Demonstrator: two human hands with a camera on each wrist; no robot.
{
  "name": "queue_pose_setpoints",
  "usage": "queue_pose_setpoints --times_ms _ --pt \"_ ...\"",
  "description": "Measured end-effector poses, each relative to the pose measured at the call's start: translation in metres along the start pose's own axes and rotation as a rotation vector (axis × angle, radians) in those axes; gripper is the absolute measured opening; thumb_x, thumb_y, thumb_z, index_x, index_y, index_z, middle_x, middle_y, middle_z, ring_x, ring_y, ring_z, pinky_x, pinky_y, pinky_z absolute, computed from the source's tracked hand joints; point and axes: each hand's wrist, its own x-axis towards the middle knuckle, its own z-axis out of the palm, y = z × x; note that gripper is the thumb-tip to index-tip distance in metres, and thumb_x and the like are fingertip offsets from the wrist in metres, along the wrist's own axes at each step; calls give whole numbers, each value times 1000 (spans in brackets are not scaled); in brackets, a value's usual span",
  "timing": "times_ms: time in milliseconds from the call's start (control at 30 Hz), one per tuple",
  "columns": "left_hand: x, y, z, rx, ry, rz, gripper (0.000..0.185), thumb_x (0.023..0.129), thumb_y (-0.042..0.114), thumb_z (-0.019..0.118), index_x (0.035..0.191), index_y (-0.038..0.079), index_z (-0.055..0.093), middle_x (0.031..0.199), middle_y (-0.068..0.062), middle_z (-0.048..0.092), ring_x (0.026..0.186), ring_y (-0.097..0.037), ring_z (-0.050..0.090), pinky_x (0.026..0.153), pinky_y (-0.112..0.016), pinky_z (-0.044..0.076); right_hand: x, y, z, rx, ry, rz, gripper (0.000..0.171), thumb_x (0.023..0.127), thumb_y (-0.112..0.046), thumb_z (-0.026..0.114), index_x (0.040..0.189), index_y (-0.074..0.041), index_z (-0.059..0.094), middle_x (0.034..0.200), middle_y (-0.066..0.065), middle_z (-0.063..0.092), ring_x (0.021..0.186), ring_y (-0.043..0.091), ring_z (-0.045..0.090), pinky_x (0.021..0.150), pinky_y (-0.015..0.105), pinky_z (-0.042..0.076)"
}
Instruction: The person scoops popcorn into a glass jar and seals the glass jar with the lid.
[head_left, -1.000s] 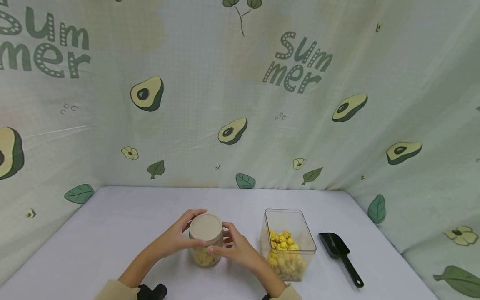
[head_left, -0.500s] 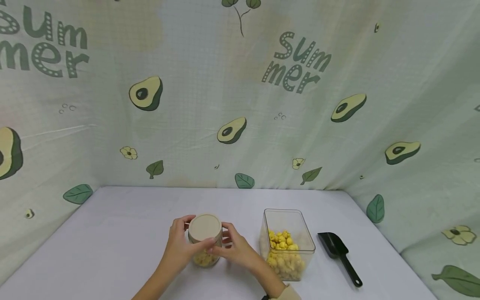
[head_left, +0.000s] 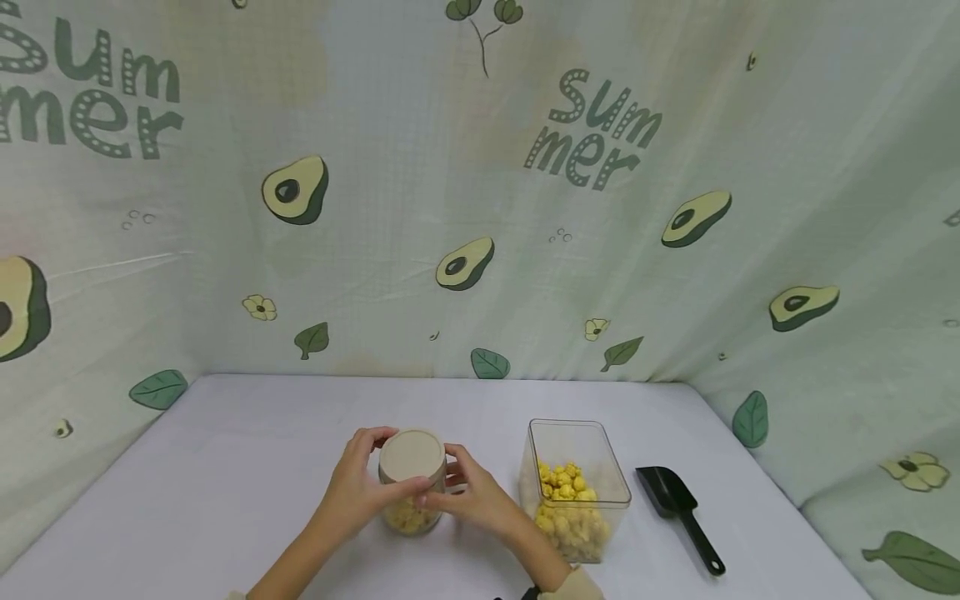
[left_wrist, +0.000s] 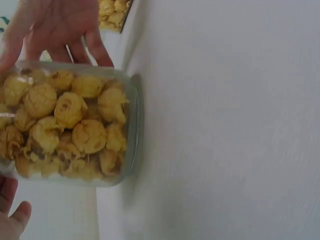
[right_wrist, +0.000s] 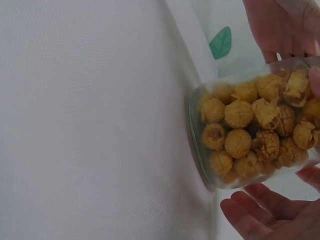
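Note:
A clear jar [head_left: 410, 518] with popcorn inside stands on the white table, topped by a round beige lid [head_left: 411, 457]. My left hand [head_left: 354, 490] grips the lid, with its thumb across the front and its fingers round the far left side. On the right, my right hand [head_left: 477, 498] holds the jar just below the lid, thumb in front and fingers along the side. Both wrist views show the jar's glass wall [left_wrist: 131, 125] and the caramel-coloured popcorn [right_wrist: 239, 142] close up. The lid lies outside those two views.
To the right of the jar stands a clear square container [head_left: 617, 479] partly filled with yellow popcorn [head_left: 566, 483]. A black scoop [head_left: 678, 504] lies farther right, near the table's [head_left: 262, 450] right edge. A patterned cloth [head_left: 375, 167] hangs behind.
My left hand has turned on the lid: its thumb has swept rightward across the front, and the forearm has swung inward. The right hand and the jar stay in place.

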Motion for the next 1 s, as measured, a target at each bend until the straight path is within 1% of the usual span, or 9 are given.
queue_pose_setpoints --times_ms 167,300,433,600,667,800,867,900,1000 --pt "8 -10 -6 -38 -112 84 71 63 33 85 121 9 51 116 -4 54 112 -23 46 97 -57 38 0 -1 1 3 -10 3 67 78 -37 74 134 -21 40 121 6 57 104 20 55 83 33 49" --pt "13 -15 -10 -47 -156 116 71 64 34 84 123 11 52 118 -1 54 115 -23 46 97 -63 35 0 -1 1 -2 -12 14 67 78 -39 73 133 -22 40 121 6 57 104 19 54 83 33 49" --pt "16 -16 -12 -58 -168 110 71 64 34 84 123 13 52 120 -1 54 118 -25 47 98 -65 34 1 -1 0 -14 -9 16 66 78 -42 73 133 -23 40 121 7 57 104 19 54 83 33 49" --pt "16 -17 -12 -56 -182 118 70 66 33 83 125 11 51 123 -4 53 121 -30 45 99 -67 32 2 0 1 -28 -12 7 69 79 -43 71 135 -20 38 122 10 56 105 22 53 83 34 49" --pt "14 -17 -11 -44 -190 117 71 68 33 82 127 12 49 125 -6 52 122 -31 43 98 -68 32 1 0 1 -35 -14 4 71 80 -42 71 137 -16 36 123 13 55 105 23 53 83 34 49" --pt "7 -12 -13 -17 -185 82 74 71 37 79 133 14 46 133 -7 48 128 -33 38 98 -66 35 -4 -3 5 -67 3 11 81 82 -45 68 142 -8 29 128 16 51 109 26 52 85 39 50" --pt "3 -7 -17 4 -172 100 74 74 37 77 135 12 44 137 -9 46 129 -35 37 97 -65 36 -9 -9 4 -91 28 4 83 84 -45 65 144 -5 25 132 18 47 113 29 50 88 43 50" --pt "1 -5 -20 15 -162 124 71 77 36 75 136 12 44 139 -10 45 130 -36 37 98 -65 36 -12 -13 3 -109 41 -7 82 85 -46 63 145 -4 24 134 18 45 115 31 49 90 45 49" --pt "-3 7 -29 57 -133 233 56 89 27 62 139 13 41 143 -11 42 132 -38 35 99 -65 34 -27 -31 -7 -198 75 -76 72 90 -45 57 144 -7 29 140 15 42 122 33 47 96 49 46"
